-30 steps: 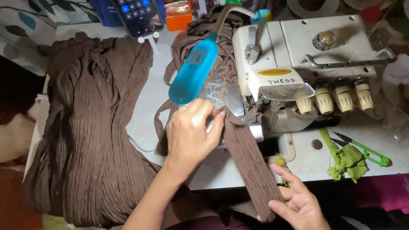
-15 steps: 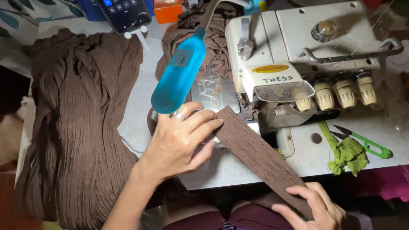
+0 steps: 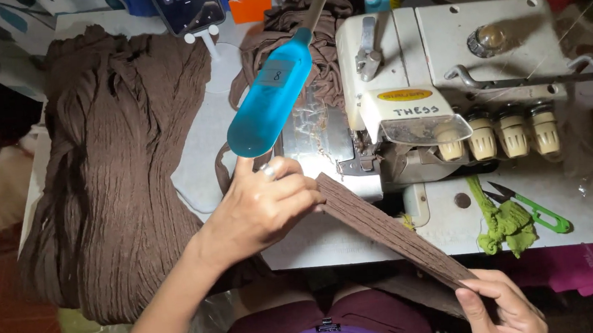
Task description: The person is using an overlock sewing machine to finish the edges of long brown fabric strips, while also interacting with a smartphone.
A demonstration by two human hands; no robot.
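Left hand (image 3: 264, 208) lies flat with fingers together, pressing the upper end of a brown ribbed strip (image 3: 393, 233) down just in front of the sewing machine (image 3: 445, 84); a ring shows on one finger. Right hand (image 3: 501, 305), well below the machine at the picture's lower edge, pinches the strip's far end between thumb and fingers, so the strip runs taut and slanting from the machine's needle area towards the lap.

To do this well, I judge the strip should stay stretched and flat, its edge square to the presser foot, with the left fingertips kept clear of the needle.

Left of the machine a large heap of the same brown cloth (image 3: 120, 166) covers the surface (image 3: 358, 235). A blue lamp head (image 3: 270, 101) on a bent neck hangs over the machine's left side, bearing a small pale square sticker. On the machine's front sits a yellow oval label. Right of its base lie green snips (image 3: 536, 214) and green scraps (image 3: 502, 224). Behind the machine's left stand a phone (image 3: 189, 6) and an orange box (image 3: 249, 1).
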